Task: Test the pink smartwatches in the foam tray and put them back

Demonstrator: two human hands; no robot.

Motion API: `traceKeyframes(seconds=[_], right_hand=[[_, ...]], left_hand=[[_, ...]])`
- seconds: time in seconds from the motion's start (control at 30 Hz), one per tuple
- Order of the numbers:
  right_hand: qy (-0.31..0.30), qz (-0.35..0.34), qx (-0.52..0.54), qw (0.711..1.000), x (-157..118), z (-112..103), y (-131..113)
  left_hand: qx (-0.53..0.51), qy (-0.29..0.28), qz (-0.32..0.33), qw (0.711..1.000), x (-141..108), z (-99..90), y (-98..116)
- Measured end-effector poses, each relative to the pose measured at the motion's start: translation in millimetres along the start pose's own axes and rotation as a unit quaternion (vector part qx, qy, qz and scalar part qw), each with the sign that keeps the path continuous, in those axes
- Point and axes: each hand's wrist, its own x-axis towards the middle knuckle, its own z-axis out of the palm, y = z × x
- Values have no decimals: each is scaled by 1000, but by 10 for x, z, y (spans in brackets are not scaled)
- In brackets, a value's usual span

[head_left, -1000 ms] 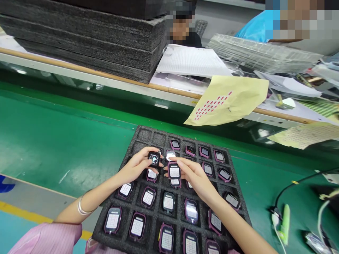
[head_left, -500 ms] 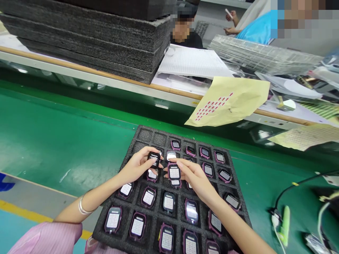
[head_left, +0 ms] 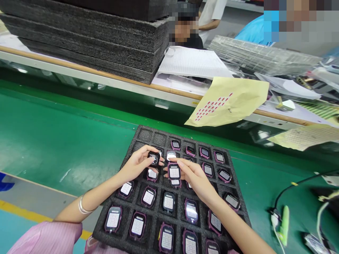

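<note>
My left hand (head_left: 140,163) holds a dark watch (head_left: 154,159) between thumb and fingers, its screen showing a round clock face. Close to its right, my right hand (head_left: 189,171) grips a purple-framed watch (head_left: 174,171) with a white grid on its screen. Both hands are above a black foam tray (head_left: 155,225) with square compartments. Several purple-framed watches lie in it, one of them (head_left: 137,225) near the front edge, most with lit white screens. A dark-framed watch (head_left: 168,201) lies in a middle compartment. The back left compartments hold nothing.
The tray rests on a green surface (head_left: 66,141). Beyond stands a shelf with stacked black foam (head_left: 106,42), papers (head_left: 193,61) and clear plastic trays (head_left: 265,56). A yellow sheet (head_left: 230,102) hangs from its edge. Cables and a green tool (head_left: 284,225) lie right. People are behind the shelf.
The screen of the watch in my left hand has changed from lines of text to a clock face. Behind the shelf, a person in white has shifted position. My right hand looks unchanged.
</note>
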Motion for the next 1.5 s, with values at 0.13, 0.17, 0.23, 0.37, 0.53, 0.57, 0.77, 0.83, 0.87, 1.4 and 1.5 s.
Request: traceKeyframes(seconds=[0.13,0.17,0.23,0.37,0.53,0.57,0.77,0.83,0.87,1.4,1.5], right_hand=[[1,0,-6,1000,6,-7,6],[0,0,-8,1000,9,-12,9],[-4,1,-11,1000,14,-22,16],[-17,3,-20,1000,19,-34,29],[-21,0,-39,999,26,-40,40],[-20,-1,-46,999,29,-43,43],[-28,-7,-56,998,39,-51,52],[-30,-7,-48,998,36,-45,49],[-28,-6,-46,999,34,-41,47],[-24,-1,-44,999,9,-23,24],[-24,-3,-47,999,5,-24,23]], left_hand=[[36,6,23,999,11,-2,-32],[61,16,34,997,12,-10,-49],[125,42,48,990,10,-30,-85],[236,87,72,965,2,-51,-133],[283,110,107,947,10,-48,-154],[293,114,110,943,12,-48,-155],[319,117,113,934,10,-59,-159],[323,113,109,933,6,-66,-163],[325,110,104,933,5,-69,-165],[324,102,111,934,12,-103,-168],[322,104,119,933,7,-113,-169]])
